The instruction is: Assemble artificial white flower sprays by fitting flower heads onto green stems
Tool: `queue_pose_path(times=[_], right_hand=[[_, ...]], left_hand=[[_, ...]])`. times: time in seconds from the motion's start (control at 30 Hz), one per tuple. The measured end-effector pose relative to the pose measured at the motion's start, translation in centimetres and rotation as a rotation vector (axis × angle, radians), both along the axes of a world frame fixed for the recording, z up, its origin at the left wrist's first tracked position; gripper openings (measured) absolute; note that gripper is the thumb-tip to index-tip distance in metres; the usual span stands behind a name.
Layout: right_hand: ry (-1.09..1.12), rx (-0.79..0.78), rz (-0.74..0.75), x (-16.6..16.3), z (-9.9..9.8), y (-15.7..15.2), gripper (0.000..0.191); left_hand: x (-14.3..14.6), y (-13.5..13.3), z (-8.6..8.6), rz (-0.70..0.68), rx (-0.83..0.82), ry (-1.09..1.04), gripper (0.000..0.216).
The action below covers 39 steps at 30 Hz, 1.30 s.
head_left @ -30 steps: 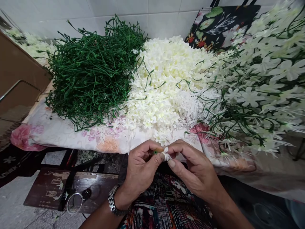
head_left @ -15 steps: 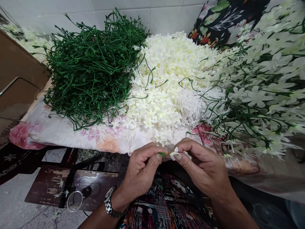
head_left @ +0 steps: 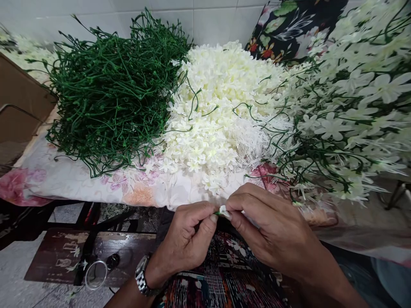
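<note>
My left hand (head_left: 192, 235) pinches a short green artificial stem (head_left: 218, 213) between thumb and forefinger, just above my lap. Facing it, my right hand (head_left: 266, 222) grips a small white artificial flower (head_left: 224, 211) in its fingertips. The green tip and the flower's base meet between the two hands; how far one sits inside the other is hidden by the fingers. Ahead lies a heap of loose white flower heads (head_left: 212, 102), with a tangled pile of green stems (head_left: 112, 98) to its left.
Finished-looking white flowers on stems (head_left: 334, 128) are massed at the right. A floral cloth (head_left: 180, 188) covers the work surface. A cardboard box (head_left: 22, 98) stands at the left. Lower left, a clear cup (head_left: 96, 274) rests on a dark wooden bench (head_left: 128, 244). White tiles (head_left: 215, 25) line the back.
My right hand has moved left, bringing the white flower against the green tip in my left hand. The whole view has shifted slightly, with the piles appearing further left.
</note>
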State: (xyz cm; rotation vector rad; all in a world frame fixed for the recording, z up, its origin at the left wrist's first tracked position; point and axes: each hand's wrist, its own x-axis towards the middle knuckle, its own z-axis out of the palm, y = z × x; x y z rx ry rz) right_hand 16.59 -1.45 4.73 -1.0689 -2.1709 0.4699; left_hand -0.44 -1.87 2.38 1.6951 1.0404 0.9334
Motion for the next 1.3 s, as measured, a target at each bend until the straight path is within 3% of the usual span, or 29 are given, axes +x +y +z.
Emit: queue_pose_path(times=[0.17,0.57,0.83,1.2,1.3], right_hand=[[0.005,0.000,-0.008,-0.2,-0.5,0.1,0.016],[0.157,-0.067,-0.033,-1.2,-1.9,0.4,0.014],[0.163,-0.114,-0.008,-0.7,-1.5,0.6,0.012],[0.073,-0.020,0.018,-0.8,-1.3,-0.1,0.008],[0.071,0.018,0.001,-0.6,-0.9,-0.3,0.022]], left_hand=[[0.1,0.3,-0.2,-0.040,-0.018,0.019,0.030],[0.9,0.4,-0.6,0.039,-0.075,-0.039,0.029],[0.4,0.3,-0.6,0.040,-0.186,-0.076,0.023],[-0.1,-0.4,-1.8,0.201,-0.361,-0.378,0.022],[-0.1,-0.3,-2.1,0.227,-0.453,-0.524,0.024]])
